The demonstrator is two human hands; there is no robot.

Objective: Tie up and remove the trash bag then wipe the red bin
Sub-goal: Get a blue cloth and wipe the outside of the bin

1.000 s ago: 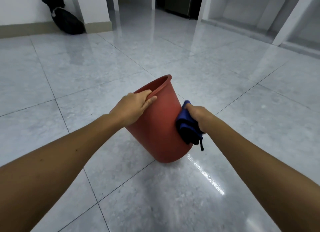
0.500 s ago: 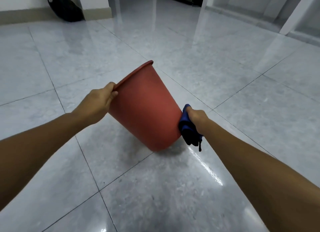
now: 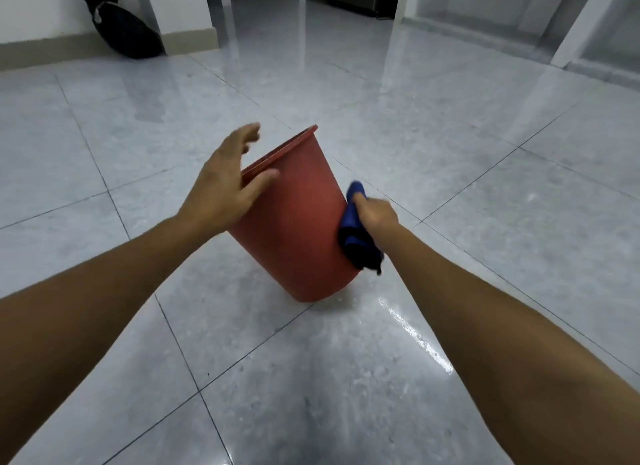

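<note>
Red bin (image 3: 294,236), tapered, matte, tilted on floor (image 3: 450,145); left grip (image 3: 221,187) spread open at rim; right grip (image 3: 378,215) clutches blue cloth (image 3: 350,219) against side.

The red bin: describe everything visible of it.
The red round plastic bin tapers from a wide lipped rim to a narrower base. It stands tilted, mouth leaning away to the left, its base edge on the glossy grey tiled floor. Its inside is hidden. The open left hand is at its rim; the right hand presses a blue cloth against its right wall.
</note>
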